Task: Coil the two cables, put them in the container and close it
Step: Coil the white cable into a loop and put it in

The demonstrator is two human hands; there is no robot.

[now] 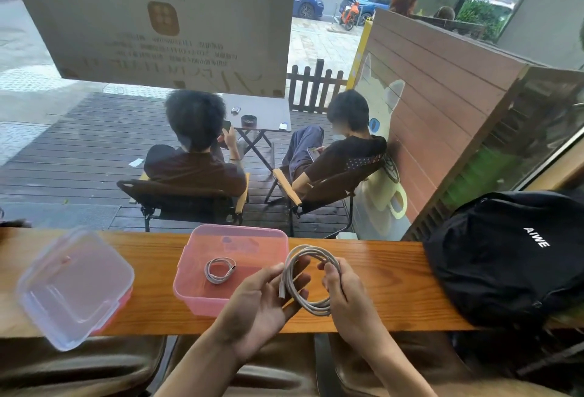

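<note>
A pink plastic container [192, 257] stands open on the wooden counter [385, 273]. Inside it lies a small coiled white cable [219, 270]. Just right of the container I hold a larger white cable [308, 276], wound into a round coil, between both hands above the counter. My right hand [346, 294] pinches the coil's right side. My left hand [268, 295] supports its left side, palm up, with a connector end hanging near the fingers. The clear lid [76, 286] with pink clips lies at the counter's left end, tilted over the front edge.
A black backpack [505, 254] fills the counter's right end. Behind the counter is a window; outside, two people sit in folding chairs on a wooden deck. Brown seats are below the counter's front edge.
</note>
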